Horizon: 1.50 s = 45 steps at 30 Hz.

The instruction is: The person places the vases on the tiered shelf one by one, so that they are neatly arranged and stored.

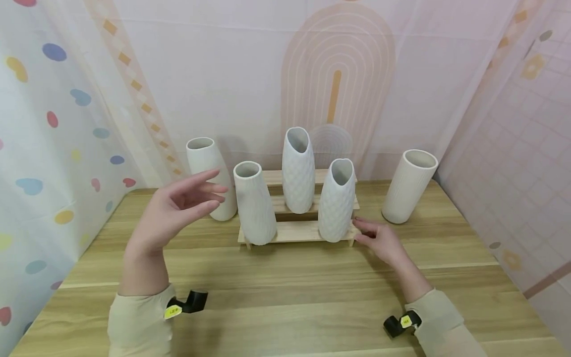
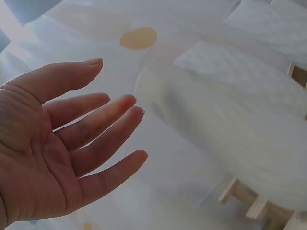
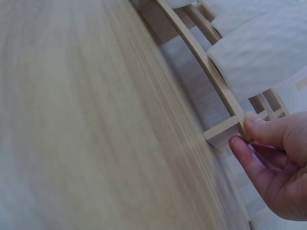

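A tiered wooden rack (image 1: 296, 232) carries three white vases. On its lowest tier stand a ribbed vase (image 1: 256, 210) at the left and a quilted one (image 1: 336, 210) at the right; another quilted vase (image 1: 298, 176) stands higher, in the middle. My right hand (image 1: 379, 240) pinches the right end of the lowest tier, thumb on top and fingers underneath, as the right wrist view shows at the rack's corner (image 3: 235, 115). My left hand (image 1: 167, 210) hovers left of the ribbed vase, holding nothing, its fingers (image 2: 110, 139) spread and slightly bent.
Behind my left hand a smooth white vase (image 1: 207, 158) stands left of the rack. Further right, a ribbed cylindrical vase (image 1: 407, 193) stands on the wooden table (image 1: 285, 292). Patterned curtains (image 1: 236, 69) enclose the back and sides.
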Available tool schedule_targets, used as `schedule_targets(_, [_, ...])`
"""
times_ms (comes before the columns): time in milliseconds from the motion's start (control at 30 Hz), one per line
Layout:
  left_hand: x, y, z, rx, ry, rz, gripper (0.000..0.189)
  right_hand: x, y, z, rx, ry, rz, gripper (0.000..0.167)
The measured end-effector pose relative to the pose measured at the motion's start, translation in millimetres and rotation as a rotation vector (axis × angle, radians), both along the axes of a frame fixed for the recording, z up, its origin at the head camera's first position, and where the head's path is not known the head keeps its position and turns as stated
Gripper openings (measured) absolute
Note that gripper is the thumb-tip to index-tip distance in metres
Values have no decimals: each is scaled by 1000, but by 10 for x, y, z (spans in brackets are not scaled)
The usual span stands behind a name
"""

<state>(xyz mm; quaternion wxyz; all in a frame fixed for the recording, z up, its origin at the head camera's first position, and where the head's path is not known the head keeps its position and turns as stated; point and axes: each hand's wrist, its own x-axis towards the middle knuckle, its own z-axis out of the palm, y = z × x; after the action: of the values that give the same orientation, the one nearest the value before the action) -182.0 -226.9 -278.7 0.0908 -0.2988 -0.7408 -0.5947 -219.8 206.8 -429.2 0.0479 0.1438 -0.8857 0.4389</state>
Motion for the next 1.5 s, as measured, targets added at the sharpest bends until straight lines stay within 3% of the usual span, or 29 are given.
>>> schedule_targets(333, [-183, -267, -199, 58, -116, 121, 49, -9, 4, -3, 4, 1, 7, 38])
schedule_targets(500, [-310, -346, -277, 122, -125, 193, 51, -12, 1, -9, 1, 1, 3, 38])
schedule_targets(700, [-439, -415, -363, 137, -113, 285, 55, -13, -2, -9, 6, 1, -3, 38])
schedule_targets(833, [-537, -452, -421, 116, -90, 388, 63, -9, -1, -7, 14, -3, -6, 38])
schedule_targets(1033, [-690, -496, -511, -31, -104, 531, 77, -10, 5, -11, 19, -7, -13, 38])
schedule_targets(1133, [-761, -520, -539, -77, -135, 528, 82, -11, 2, -15, 19, -6, -15, 38])
schedule_targets(1333, [-914, -543, -573, -113, -179, 463, 91, -8, -4, -18, 12, -10, -12, 38])
schedule_targets(1500, [-1044, -536, -643, -115, -184, 444, 95, -9, -2, -8, 0, -13, -10, 38])
